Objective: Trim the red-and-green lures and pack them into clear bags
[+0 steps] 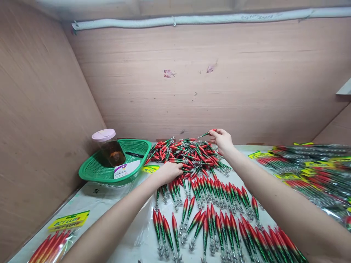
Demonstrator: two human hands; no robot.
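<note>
A heap of red-and-green squid jigs (192,155) with crowns of metal hooks lies against the back wall. At its far right side, my right hand (221,140) pinches one squid jig (204,134) by its red end, holding it just above the heap. My left hand (170,172) is at the heap's front left edge, back of the hand up, fingers curled together among the jigs. What those fingers grip is hidden. In front of the heap, more jigs (219,190) lie in rough rows, red ends pointing away from me and hooks toward me.
To the left stands a green plastic basket (85,171) holding a lidded cup (109,149), a white card (126,170) and a black pen (134,155). Packaged lures with yellow labels (68,220) lie front left; many bagged lures (315,175) are stacked right. Wooden walls (192,80) enclose the table.
</note>
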